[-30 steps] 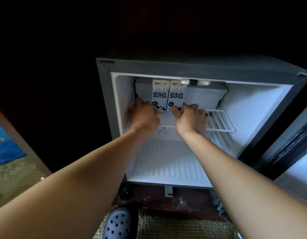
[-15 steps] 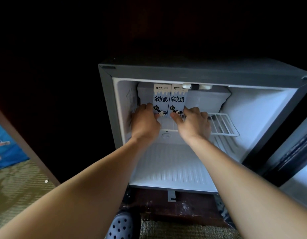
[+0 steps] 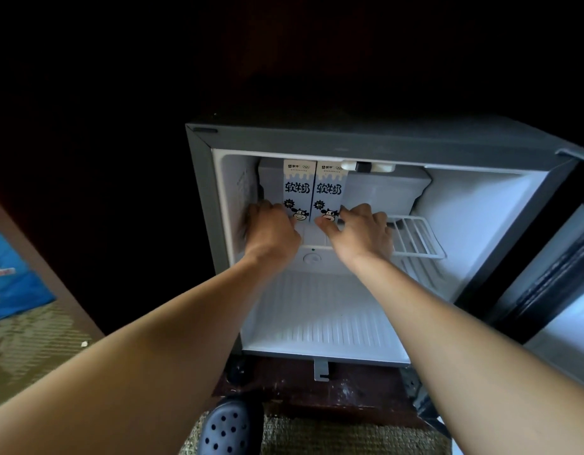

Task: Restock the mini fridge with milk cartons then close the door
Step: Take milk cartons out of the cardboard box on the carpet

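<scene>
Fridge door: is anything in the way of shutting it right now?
Yes. The left hand and right hand both reach through the doorway to the two milk cartons inside.

so the upper shelf [image 3: 415, 239] in the mini fridge [image 3: 349, 142] is a white wire rack on its right side. on the left end of that same level two milk cartons stand upright, left carton [image 3: 297, 188] and right carton [image 3: 330, 188] touching side by side, labels facing out, can't see their bottoms tho. below that is the ribbed fridge floor [image 3: 323, 323]. the fridge sits on a dark wooden base [image 3: 316, 392], with a woven mat [image 3: 333, 435] in front and a navy clog [image 3: 223, 428] at the mat's left end
</scene>
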Demonstrator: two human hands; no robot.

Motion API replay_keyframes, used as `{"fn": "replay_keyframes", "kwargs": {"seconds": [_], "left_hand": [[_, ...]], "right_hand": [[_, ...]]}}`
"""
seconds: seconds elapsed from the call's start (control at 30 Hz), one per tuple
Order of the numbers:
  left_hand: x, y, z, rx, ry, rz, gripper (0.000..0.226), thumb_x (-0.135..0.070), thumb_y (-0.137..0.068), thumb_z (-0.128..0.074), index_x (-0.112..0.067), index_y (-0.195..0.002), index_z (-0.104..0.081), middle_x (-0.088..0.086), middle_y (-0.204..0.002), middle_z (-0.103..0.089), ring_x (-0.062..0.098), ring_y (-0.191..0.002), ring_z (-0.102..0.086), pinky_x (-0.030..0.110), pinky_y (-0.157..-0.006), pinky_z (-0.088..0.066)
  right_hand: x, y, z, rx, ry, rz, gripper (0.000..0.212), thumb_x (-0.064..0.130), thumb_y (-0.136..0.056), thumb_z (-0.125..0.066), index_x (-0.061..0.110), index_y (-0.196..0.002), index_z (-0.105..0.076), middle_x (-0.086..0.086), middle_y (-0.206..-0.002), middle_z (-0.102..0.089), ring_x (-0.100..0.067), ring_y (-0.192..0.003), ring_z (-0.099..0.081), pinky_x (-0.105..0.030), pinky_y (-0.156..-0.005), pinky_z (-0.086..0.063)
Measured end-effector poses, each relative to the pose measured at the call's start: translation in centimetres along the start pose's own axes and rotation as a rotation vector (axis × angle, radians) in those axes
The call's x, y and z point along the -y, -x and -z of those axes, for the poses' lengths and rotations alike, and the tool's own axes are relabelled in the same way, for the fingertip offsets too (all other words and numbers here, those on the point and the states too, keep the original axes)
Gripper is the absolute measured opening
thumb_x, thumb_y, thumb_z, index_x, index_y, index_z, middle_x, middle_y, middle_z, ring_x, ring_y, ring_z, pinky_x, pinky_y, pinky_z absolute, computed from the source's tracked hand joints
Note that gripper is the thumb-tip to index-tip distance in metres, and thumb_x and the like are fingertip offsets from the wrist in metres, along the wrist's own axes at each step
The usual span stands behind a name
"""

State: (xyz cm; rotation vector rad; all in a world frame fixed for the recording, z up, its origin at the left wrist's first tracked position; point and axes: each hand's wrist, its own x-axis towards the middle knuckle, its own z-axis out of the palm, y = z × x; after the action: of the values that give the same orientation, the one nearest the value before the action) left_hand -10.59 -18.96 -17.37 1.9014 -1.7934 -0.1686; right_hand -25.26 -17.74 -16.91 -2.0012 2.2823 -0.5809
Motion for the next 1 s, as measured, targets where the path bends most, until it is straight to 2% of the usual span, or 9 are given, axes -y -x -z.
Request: {"fn": "replay_keyframes", "kwargs": {"seconds": [0.1,0.2,0.27,0.37,0.4,0.53,0.73,0.87,1.0], "left_hand": [[-0.1,0.8,0.6,0.04,-0.007,-0.031,0.028,-0.025,-0.103,-0.044,-0.009,-0.119,-0.062,0.016,-0.127,-0.057,0.033,-0.123,-0.046,0.038,-0.11,-0.031],[0.2,3.2,1.0,0.059,0.029,-0.048,0.044,-0.029,-0.103,-0.044,-0.001,-0.136,-0.049,0.017,-0.142,-0.046,0.033,-0.133,-0.038,0.038,-0.115,-0.023],[0.5,5.3,1.7,0.125,-0.019,-0.102,0.055,-0.034,-0.104,-0.041,0.0,-0.146,-0.036,0.017,-0.155,-0.031,0.033,-0.143,-0.025,0.041,-0.12,-0.02],[1.6,9.8,3.4,0.274,-0.235,-0.28,0.068,-0.04,-0.106,-0.033,-0.01,-0.16,-0.004,0.014,-0.167,0.006,0.03,-0.154,0.007,0.044,-0.125,-0.002],[1.9,11.3,4.0,0.31,-0.281,-0.343,0.069,-0.041,-0.106,-0.033,-0.014,-0.16,-0.001,0.013,-0.167,0.008,0.029,-0.154,0.01,0.044,-0.125,0.002],[3.2,15.4,8.6,0.359,-0.344,-0.409,0.067,-0.04,-0.103,-0.038,-0.016,-0.16,-0.011,0.006,-0.168,-0.009,0.022,-0.155,0.0,0.042,-0.125,0.006],[5.2,20.5,18.1,0.334,-0.382,-0.371,0.066,-0.035,-0.101,-0.04,-0.019,-0.159,-0.015,0.003,-0.166,-0.018,0.022,-0.154,-0.006,0.047,-0.124,0.007],[7.3,24.9,24.2,0.237,-0.385,-0.393,0.063,-0.038,-0.099,-0.043,-0.022,-0.157,-0.024,0.002,-0.164,-0.025,0.022,-0.154,-0.01,0.048,-0.124,0.006],[10.8,29.3,30.1,0.129,-0.395,-0.312,0.062,-0.039,-0.097,-0.046,-0.022,-0.155,-0.031,0.0,-0.161,-0.033,0.021,-0.153,-0.016,0.05,-0.124,0.003]], "right_hand": [[-0.1,0.5,0.7,0.032,-0.039,0.005,0.061,0.066,-0.094,-0.047,0.022,-0.136,-0.056,-0.009,-0.139,-0.052,-0.036,-0.128,-0.042,-0.043,-0.103,-0.033],[-0.5,3.1,0.7,0.007,-0.175,0.037,0.062,0.058,-0.095,-0.054,0.015,-0.14,-0.051,-0.01,-0.143,-0.051,-0.032,-0.132,-0.041,-0.04,-0.107,-0.032],[-0.6,5.6,0.8,0.037,-0.149,0.1,0.071,0.055,-0.098,-0.05,0.008,-0.15,-0.038,-0.011,-0.154,-0.041,-0.028,-0.143,-0.031,-0.038,-0.116,-0.025],[-0.3,9.3,1.9,0.18,0.007,0.167,0.085,0.056,-0.1,-0.044,0.003,-0.159,-0.013,-0.012,-0.167,-0.012,-0.025,-0.154,-0.006,-0.034,-0.124,-0.005],[0.0,10.6,2.6,0.224,0.011,0.167,0.086,0.055,-0.101,-0.044,0.004,-0.159,-0.007,-0.011,-0.168,-0.004,-0.025,-0.155,0.0,-0.033,-0.123,-0.001],[1.7,15.7,6.1,0.356,0.022,0.268,0.08,0.048,-0.103,-0.044,0.008,-0.16,-0.004,-0.007,-0.169,0.001,-0.022,-0.155,0.002,-0.034,-0.123,-0.001],[5.4,22.5,12.3,0.342,-0.029,0.387,0.071,0.047,-0.106,-0.038,0.013,-0.161,-0.009,-0.001,-0.169,-0.004,-0.019,-0.154,0.006,-0.037,-0.123,-0.002],[9.2,25.9,16.0,0.349,-0.105,0.465,0.074,0.052,-0.104,-0.037,0.016,-0.161,-0.008,0.0,-0.169,-0.006,-0.019,-0.155,0.005,-0.04,-0.124,-0.006],[14.4,29.0,18.0,0.415,-0.154,0.568,0.075,0.054,-0.104,-0.037,0.019,-0.161,-0.006,0.003,-0.169,-0.005,-0.016,-0.155,0.006,-0.041,-0.125,-0.007]]}}
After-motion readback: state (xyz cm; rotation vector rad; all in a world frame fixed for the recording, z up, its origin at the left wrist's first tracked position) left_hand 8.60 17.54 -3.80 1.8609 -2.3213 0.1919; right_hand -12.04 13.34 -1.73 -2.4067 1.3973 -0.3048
